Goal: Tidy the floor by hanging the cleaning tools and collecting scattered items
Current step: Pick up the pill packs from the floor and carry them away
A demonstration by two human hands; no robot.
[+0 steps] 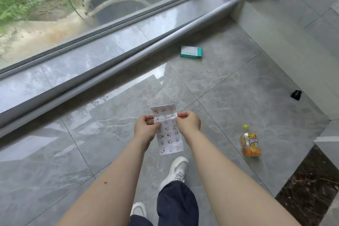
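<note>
Sticker sheet [167, 130] hangs lengthwise between both hands above the floor, its left edge pinched by the left hand [145, 128], its right edge by the right hand [188, 122]. Teal box [191, 52] lies ahead near the sill; the orange bottle [250, 142] lies nearer the right hand.

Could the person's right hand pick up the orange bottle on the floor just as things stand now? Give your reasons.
Probably not yet. The right hand pinches the sticker sheet together with the left hand, well above the floor. The bottle lies unobstructed to the right, so freeing the hand and bending down should suffice.
</note>
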